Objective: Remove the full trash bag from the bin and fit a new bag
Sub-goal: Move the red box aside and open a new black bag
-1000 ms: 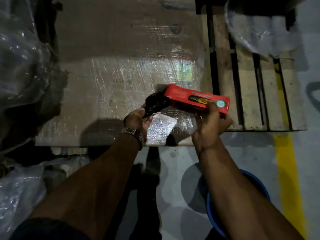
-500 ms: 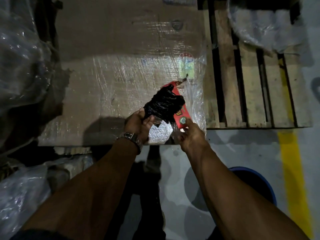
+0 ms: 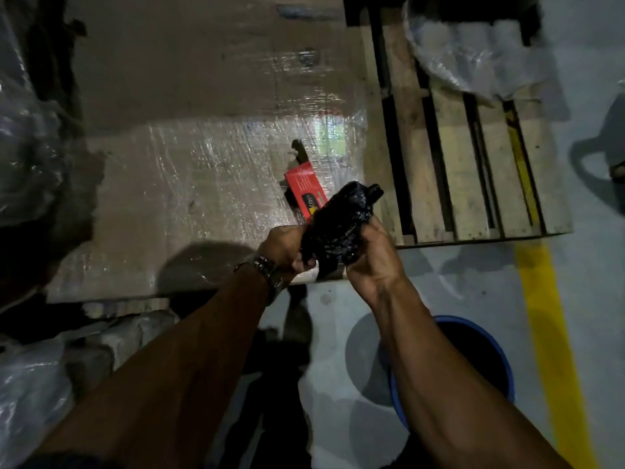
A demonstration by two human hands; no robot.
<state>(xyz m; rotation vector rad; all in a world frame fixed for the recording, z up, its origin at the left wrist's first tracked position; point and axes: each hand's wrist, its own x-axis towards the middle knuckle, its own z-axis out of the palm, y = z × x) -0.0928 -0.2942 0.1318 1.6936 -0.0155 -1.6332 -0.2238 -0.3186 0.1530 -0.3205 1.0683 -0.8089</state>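
Dim warehouse floor (image 3: 355, 306), grey concrete with a yellow painted line (image 3: 548, 316) down the right side. I see a big cardboard box (image 3: 189, 184) wrapped in shiny stretch film, and just beside its right edge a wooden pallet (image 3: 473, 164) with clear plastic wrap bunched at its far corner. My left hand (image 3: 284, 245), wristwatch (image 3: 267, 270) on it, and my right hand (image 3: 370, 255) are both raised over the near right corner of the box, fingers of both clenched around a crumpled black trash bag (image 3: 341, 221), folded up in a wad, left hand gripping its lower end, right hand cupping its right side. Red carton (image 3: 304, 186) lies flat on the box top near that same corner, partly hidden behind the bag, touching neither hand as far as I can tell. Blue bin (image 3: 500, 367) sits on the floor below my right forearm, near the yellow line; inside looks dark, can't tell if lined. More clear plastic bundles (image 3: 27, 130) along the left edge of the view.
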